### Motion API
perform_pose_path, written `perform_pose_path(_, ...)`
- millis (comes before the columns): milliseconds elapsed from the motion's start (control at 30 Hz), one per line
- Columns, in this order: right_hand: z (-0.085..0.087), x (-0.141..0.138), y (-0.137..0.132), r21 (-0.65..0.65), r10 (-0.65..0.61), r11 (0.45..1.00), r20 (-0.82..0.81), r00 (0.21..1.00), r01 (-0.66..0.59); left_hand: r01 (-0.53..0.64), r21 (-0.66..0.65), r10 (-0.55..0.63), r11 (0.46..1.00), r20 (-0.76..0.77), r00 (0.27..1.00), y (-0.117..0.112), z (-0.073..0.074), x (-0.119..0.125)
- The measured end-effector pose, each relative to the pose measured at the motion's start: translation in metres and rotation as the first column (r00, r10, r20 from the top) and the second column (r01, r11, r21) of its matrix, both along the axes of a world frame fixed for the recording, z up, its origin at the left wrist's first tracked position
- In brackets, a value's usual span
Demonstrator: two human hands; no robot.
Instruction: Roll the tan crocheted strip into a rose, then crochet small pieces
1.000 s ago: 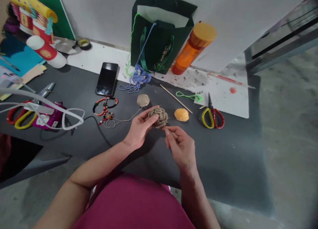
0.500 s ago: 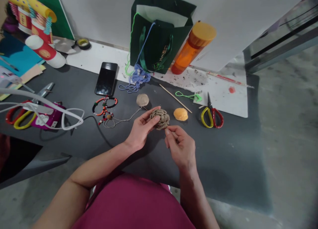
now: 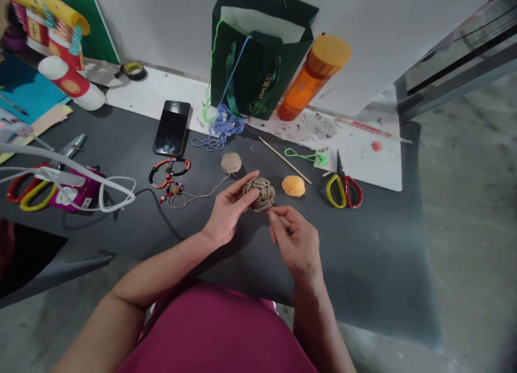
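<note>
A round brown knotted cord piece [image 3: 262,194] is held above the dark table by my left hand [image 3: 226,211], its thumb on top and fingers behind. My right hand [image 3: 297,241] is closed in a pinch at the lower right edge of the piece. What lies between those fingertips is too small to make out, perhaps a cord strand. Behind my left hand stands a spool of beige cord [image 3: 231,163], with a thin cord [image 3: 197,195] trailing left from it. A small orange-yellow ball [image 3: 293,186] lies just right of the knotted piece.
Scissors [image 3: 343,184] and a thin wooden stick [image 3: 283,158] lie to the right. A bead bracelet [image 3: 167,173], a phone [image 3: 172,128] and blue yarn [image 3: 224,126] are left of centre. A green paper bag [image 3: 254,55] and an orange bottle [image 3: 313,79] stand behind. White cables [image 3: 117,195] cross the left.
My right hand has shifted very slightly right, still pinched near the piece's edge. My left hand keeps the same hold. The whole view has slid a few pixels.
</note>
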State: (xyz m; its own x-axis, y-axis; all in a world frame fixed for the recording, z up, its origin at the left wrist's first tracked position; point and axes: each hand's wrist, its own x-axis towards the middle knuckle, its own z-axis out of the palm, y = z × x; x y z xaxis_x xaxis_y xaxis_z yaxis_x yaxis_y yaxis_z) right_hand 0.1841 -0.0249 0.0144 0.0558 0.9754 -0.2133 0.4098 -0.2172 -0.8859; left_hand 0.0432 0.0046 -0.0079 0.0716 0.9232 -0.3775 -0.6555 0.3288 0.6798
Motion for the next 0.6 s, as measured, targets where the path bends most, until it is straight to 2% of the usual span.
perform_pose_path(500,-0.0047,-0.0047,0.004,0.01,-0.033,0.999,-0.042,0.999,0.033,-0.003,0.014,0.003,1.0,-0.026,1.0,-0.0032,-0.0031,0.0026)
perform_pose_path(600,-0.0067,-0.0048,0.0071,0.019,-0.039,0.999,-0.076,0.996,0.041,0.003,-0.024,-0.003,1.0,-0.017,1.0,-0.0028,-0.0009,0.0015)
